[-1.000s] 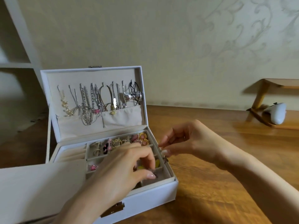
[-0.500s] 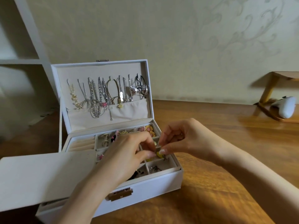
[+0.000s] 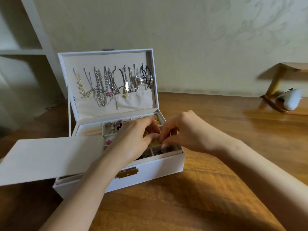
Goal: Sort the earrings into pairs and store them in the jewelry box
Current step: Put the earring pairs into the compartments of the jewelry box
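A single wide-angle view looks out from the person's head, above the near edge of the wooden table (image 3: 208,189), facing forward and down. It sits close: both forearms enter from the bottom edge, and the left hand (image 3: 133,139) and right hand (image 3: 185,130) meet just below the centre over the jewelry box (image 3: 158,165). The box lies left of centre, its raised lid (image 3: 103,64) facing the camera. The wall (image 3: 183,39) fills the far upper half, with a shelf (image 3: 21,51) far left and a wooden stand (image 3: 276,77) far right.

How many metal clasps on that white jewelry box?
2: a grey metal catch atop the open lid, a brass latch plate on the white jewelry box's front wall. Others may be hidden.
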